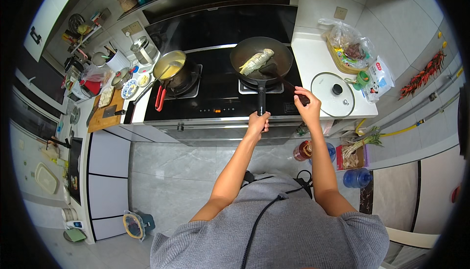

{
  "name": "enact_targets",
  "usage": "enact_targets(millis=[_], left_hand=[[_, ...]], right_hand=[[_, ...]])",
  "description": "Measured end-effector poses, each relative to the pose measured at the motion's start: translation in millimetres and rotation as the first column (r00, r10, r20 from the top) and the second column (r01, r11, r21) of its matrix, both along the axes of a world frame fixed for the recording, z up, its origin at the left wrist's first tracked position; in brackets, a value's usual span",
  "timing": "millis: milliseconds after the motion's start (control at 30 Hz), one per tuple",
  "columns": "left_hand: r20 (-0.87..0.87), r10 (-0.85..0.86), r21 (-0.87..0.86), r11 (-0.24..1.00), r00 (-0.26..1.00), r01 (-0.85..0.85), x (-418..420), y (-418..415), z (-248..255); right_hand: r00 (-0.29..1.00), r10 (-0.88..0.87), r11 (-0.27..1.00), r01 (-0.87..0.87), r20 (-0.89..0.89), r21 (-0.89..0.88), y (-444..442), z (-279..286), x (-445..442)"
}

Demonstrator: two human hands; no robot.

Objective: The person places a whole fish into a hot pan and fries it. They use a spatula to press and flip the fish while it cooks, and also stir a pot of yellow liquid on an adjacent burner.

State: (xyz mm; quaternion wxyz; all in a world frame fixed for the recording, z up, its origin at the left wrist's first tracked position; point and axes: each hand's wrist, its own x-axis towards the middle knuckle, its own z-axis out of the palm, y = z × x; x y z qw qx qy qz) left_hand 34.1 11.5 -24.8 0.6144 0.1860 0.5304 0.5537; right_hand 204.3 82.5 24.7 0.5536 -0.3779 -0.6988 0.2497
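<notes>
My left hand (259,125) is closed around the black handle (261,98) of a dark frying pan (282,54) on the right burner. A whole fish (256,62) lies in the pan, its scored side up. My right hand (308,106) grips the far end of a dark spatula (285,81). The spatula's blade rests in the pan just right of the fish, touching or very near it. Just beyond my right hand, a glass lid (332,100) with a black knob lies on the white counter.
A pot of yellowish liquid (169,65) with red-sleeved handles (160,98) and a ladle stands on the left burner. Left of it are a patterned plate (129,88), a cutting board (106,113) and a cleaver (110,111). A basket (339,61) with bags sits right. Water bottles (357,178) stand on the floor.
</notes>
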Motion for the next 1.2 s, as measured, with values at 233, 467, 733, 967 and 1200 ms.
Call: enact_targets(millis=[233, 467, 733, 967, 1200], left_hand=[[0.014, 0.000, 0.009, 1.000, 1.000, -0.001, -0.1, 0.4, -1.0], [0.005, -0.007, 0.002, 1.000, 1.000, 0.007, -0.5, 1.0, -1.1], [-0.001, -0.002, 0.000, 1.000, 1.000, 0.002, -0.7, 1.6, -3.9], [-0.019, 0.002, -0.005, 1.000, 1.000, -0.002, -1.0, -0.2, 1.6], [-0.007, -0.002, 0.006, 1.000, 1.000, 0.002, -2.3, -0.3, -0.1]], right_hand=[[0.998, 0.055, 0.996, -0.053, 0.027, -0.069, 13.2, 6.7, 6.4], [0.993, 0.064, 0.998, -0.060, 0.100, -0.036, 14.8, 0.5, 8.8], [0.997, 0.066, 0.997, -0.064, 0.048, -0.042, 17.3, -14.6, 5.3], [0.997, 0.046, 0.997, -0.049, -0.055, -0.062, 12.4, -40.3, 0.7], [0.991, 0.033, 0.997, -0.041, -0.133, -0.061, 10.3, -55.2, -4.7]])
